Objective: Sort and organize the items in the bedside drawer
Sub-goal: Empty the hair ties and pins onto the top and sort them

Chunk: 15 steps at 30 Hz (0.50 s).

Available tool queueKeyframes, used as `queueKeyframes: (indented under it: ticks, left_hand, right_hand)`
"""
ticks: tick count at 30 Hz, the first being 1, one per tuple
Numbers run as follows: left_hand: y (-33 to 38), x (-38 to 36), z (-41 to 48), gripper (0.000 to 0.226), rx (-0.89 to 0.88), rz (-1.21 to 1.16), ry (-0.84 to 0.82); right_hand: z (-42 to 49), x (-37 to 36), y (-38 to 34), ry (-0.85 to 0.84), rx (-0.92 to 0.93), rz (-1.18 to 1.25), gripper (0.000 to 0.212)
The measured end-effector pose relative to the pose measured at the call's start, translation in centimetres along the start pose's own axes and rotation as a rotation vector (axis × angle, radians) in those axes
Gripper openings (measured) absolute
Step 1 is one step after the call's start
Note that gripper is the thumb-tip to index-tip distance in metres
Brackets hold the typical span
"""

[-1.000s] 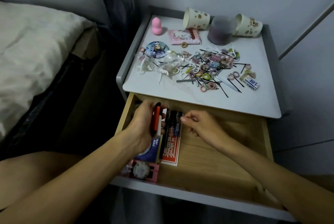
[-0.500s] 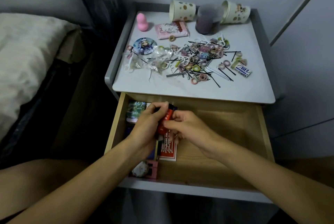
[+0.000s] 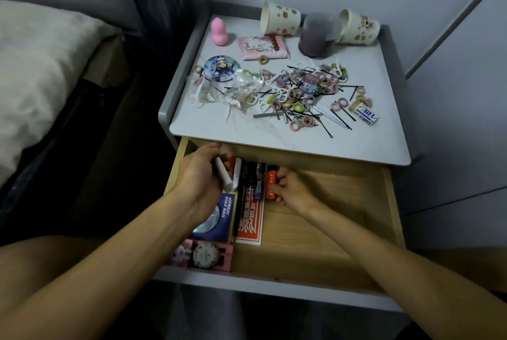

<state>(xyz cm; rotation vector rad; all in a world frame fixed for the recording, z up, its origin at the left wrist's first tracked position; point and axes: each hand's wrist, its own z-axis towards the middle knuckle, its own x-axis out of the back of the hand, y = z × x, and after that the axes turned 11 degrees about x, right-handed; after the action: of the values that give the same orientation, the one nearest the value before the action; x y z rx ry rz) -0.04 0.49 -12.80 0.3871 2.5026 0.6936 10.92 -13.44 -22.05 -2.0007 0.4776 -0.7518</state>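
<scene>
- An open pale wooden drawer [image 3: 329, 216] juts from beneath the white-topped grey bedside table [image 3: 356, 145].
- The left hand [image 3: 201, 178] clasps a white cylindrical stick [image 3: 225, 179] at the drawer's back left.
- The right hand [image 3: 292, 190] pinches a small orange-red oblong box [image 3: 271, 183] beside dark pens [image 3: 251, 178] inside.
- A heap of pastel hair ties and black bobby pins [image 3: 301, 90] litters the tabletop.
- White bedding [image 3: 41, 65] lies to the left.

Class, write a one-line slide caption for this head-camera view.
Left hand grips a white stick and right hand pinches an orange tube in the open drawer, below scattered hair ties.
</scene>
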Motion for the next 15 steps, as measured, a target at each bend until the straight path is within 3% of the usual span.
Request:
queueKeyframes:
  ticks: [7,12,15]
  left_hand:
    - [-0.3,0.2,0.4,0.028,0.050,0.022,-0.012]
    - [-0.7,0.4,0.3,0.055,0.056,0.104,0.017]
    - [-0.9,0.5,0.3,0.042,0.076,0.122,0.020]
  right_hand:
    - [1.2,-0.5,0.8,0.073,-0.022,-0.024,0.020]
    - [2.0,-0.7,1.4,0.099,0.003,-0.074,0.020]
    - [2.2,-0.8,1.7,0.139,0.044,-0.161,0.023]
